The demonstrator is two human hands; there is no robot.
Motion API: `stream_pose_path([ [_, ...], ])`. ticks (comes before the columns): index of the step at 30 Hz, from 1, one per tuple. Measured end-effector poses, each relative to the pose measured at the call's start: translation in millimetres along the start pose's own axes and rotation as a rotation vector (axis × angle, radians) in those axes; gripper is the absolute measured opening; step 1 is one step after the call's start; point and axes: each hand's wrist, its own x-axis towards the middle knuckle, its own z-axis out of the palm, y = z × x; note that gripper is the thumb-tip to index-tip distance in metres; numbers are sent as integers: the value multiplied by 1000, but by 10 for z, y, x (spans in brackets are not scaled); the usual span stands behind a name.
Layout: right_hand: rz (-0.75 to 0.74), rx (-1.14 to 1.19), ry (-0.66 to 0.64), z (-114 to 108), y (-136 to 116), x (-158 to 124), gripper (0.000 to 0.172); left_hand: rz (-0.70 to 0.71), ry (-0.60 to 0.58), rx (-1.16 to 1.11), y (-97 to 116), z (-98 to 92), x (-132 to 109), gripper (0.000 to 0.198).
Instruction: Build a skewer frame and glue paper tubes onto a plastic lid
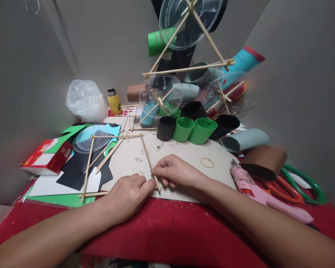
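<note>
A frame of thin wooden sticks [115, 144] lies flat on a beige board [184, 156]. My left hand [128, 195] rests on the board with its fingertips pinched at the near end of one stick [149, 160]. My right hand [175, 172] pinches the same stick end from the right, fingers closed around the joint. Both hands meet at that corner near the board's front edge. A rubber band [207, 162] lies on the board to the right of my right hand.
Black and green paper tubes [194, 130] stand behind the board. A tall stick-and-clear-lid structure [184, 41] rises at the back. A pink glue gun [264, 195] and scissors [301, 186] lie at the right. Left: paper sheets, a clear lid [91, 139], a red box [47, 156], a plastic bag [85, 99].
</note>
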Motion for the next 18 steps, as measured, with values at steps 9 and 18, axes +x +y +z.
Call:
stream_pose_path([
  [9,2,13,13,17,-2,8,33,65,99,6,-14,25,-17,13],
  [18,-1,21,24,18,-16,-14,33,86,104,10,-44,26,-7,23],
])
